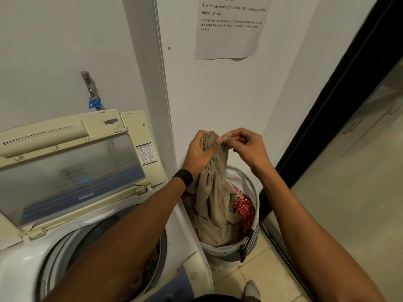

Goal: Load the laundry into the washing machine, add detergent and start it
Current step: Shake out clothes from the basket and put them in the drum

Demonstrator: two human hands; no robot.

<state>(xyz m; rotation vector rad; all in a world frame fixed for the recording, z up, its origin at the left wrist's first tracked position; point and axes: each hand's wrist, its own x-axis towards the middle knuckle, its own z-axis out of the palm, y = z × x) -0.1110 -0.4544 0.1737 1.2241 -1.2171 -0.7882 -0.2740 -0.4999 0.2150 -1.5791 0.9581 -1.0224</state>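
A beige garment hangs over the laundry basket, its lower end still in the basket. My left hand grips its top, and my right hand pinches the top edge beside it. Red patterned laundry lies in the basket. The top-loading washing machine stands to the left with its lid raised. Some reddish cloth shows in the drum, partly hidden by my left forearm.
The basket sits on the tiled floor between the machine and a dark sliding door frame. A tap with a blue fitting is on the wall behind the machine. A printed sheet hangs on the wall above.
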